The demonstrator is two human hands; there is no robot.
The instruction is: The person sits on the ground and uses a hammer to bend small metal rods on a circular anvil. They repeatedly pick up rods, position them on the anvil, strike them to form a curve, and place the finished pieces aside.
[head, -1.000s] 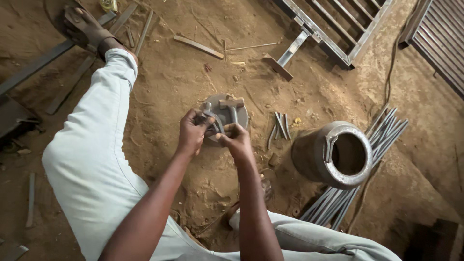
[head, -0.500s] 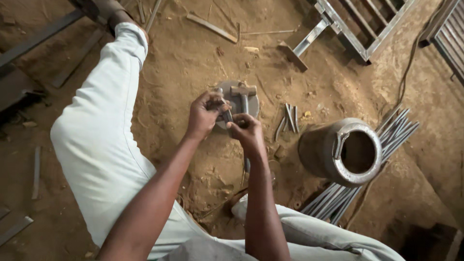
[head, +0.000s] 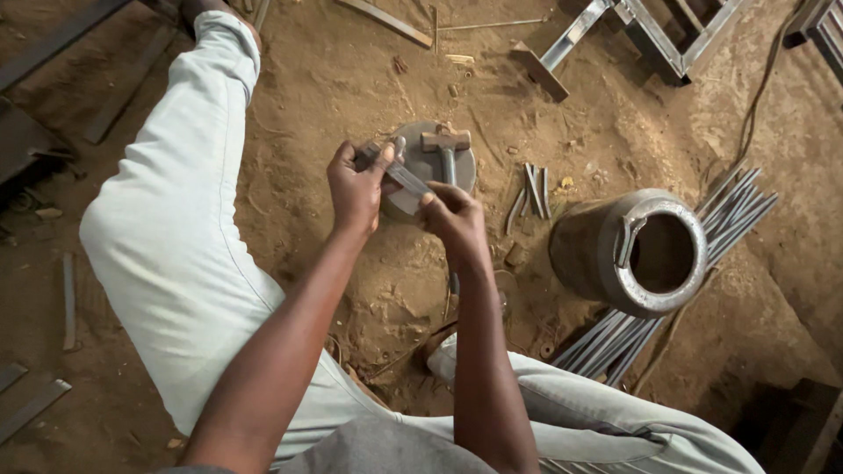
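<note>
Nearest to the camera are the two forearms, reaching forward between the legs in pale trousers (head: pixel 176 263). Compared with half a second ago, both hands have come a little closer together and they sit lower over the round plate, and the hammer lying there is now more uncovered.

The left hand (head: pixel 356 184) has its grip closed around one end of a short flat metal strip (head: pixel 399 173). The right hand (head: pixel 452 219) pinches the other end of the strip between thumb and fingers. The strip is held just above the round metal plate (head: pixel 461 171). Its long axis runs diagonally, from upper left at the left hand down to lower right at the right hand, and it lies nearly flat.

On the plate lies a hammer (head: pixel 446 140), its head on the far side and its handle pointing toward the person, partly hidden behind the right hand.

To the right of the hands is bare sandy floor (head: pixel 351 79), then a few short metal pieces (head: pixel 531 189). Further right, a metal pot (head: pixel 632 250) lies tilted, with its mouth open toward the camera, on a bundle of thin rods (head: pixel 729 211). At the far edge there is a welded steel frame (head: pixel 632 26).
</note>
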